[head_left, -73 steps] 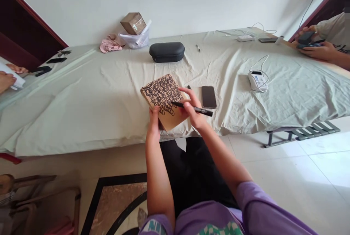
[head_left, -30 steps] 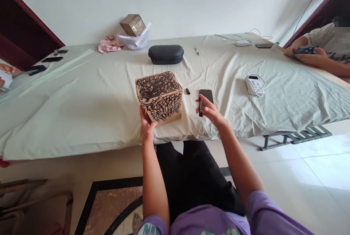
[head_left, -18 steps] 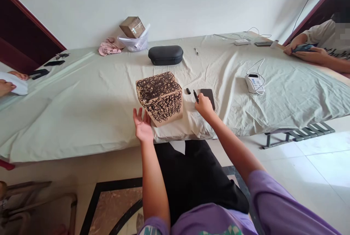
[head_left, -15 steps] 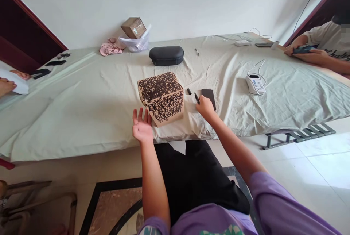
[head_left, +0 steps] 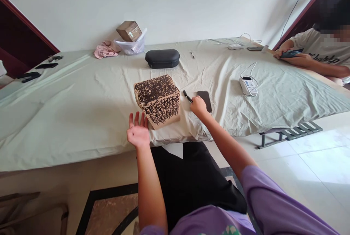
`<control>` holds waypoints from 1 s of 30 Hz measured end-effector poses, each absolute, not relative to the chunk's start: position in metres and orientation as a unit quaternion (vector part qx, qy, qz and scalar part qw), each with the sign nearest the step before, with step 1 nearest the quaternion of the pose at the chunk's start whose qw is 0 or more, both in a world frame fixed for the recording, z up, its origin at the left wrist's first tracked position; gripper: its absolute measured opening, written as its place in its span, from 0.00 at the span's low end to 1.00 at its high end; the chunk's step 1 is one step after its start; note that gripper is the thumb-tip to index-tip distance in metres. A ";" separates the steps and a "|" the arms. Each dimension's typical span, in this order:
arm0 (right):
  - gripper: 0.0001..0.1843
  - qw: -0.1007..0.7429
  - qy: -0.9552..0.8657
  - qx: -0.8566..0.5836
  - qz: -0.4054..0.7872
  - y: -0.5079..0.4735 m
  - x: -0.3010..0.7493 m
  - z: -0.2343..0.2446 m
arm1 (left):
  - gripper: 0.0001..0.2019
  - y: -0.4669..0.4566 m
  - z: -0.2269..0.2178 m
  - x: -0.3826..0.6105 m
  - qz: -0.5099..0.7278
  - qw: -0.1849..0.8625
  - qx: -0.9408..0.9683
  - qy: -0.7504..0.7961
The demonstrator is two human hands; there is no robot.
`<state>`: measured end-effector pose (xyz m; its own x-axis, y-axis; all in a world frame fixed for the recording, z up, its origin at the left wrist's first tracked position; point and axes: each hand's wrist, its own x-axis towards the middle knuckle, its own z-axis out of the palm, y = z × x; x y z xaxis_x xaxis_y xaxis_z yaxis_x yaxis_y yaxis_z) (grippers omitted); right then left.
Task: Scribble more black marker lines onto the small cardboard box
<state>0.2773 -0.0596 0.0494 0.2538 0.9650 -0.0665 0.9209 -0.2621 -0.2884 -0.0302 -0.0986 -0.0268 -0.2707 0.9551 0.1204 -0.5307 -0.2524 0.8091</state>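
Observation:
A cardboard box (head_left: 157,100) covered in black scribbles stands on the cloth-covered table (head_left: 82,96) in front of me. My left hand (head_left: 138,132) hovers palm up at the table's edge, fingers spread, just left of the box and holding nothing. My right hand (head_left: 198,105) is closed on a black marker (head_left: 187,96), whose tip end points up-left toward the box. A dark phone (head_left: 205,100) lies right beside that hand.
A black oval case (head_left: 162,58) lies behind the box. Further back are a pink cloth (head_left: 104,50) and a clear tub (head_left: 131,46) with a small box in it. A white device (head_left: 247,84) with cable lies right. Another person (head_left: 314,54) sits at far right holding a phone.
The box was set down flat on the table. My left hand let go of it and opened. My right hand moved the marker down beside the phone, and the loose cap no longer shows.

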 end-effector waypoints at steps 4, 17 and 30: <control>0.18 0.097 -0.597 -0.789 0.112 -0.055 0.274 0.051 | 0.36 -0.097 -0.031 -0.032 0.721 0.522 0.332 0.310; 0.18 0.139 -0.590 -0.790 0.093 -0.026 0.261 0.040 | 0.29 -0.098 -0.022 -0.026 0.760 0.554 0.221 0.258; 0.37 0.255 -0.507 -0.823 -0.013 -0.068 0.284 0.036 | 0.28 -0.097 -0.024 -0.027 0.758 0.554 0.231 0.255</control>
<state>0.2837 -0.0678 0.0359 0.4852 0.8284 0.2801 0.8414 -0.3550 -0.4075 -0.0272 -0.0973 -0.0239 -0.2795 0.9578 0.0673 -0.7225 -0.2560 0.6422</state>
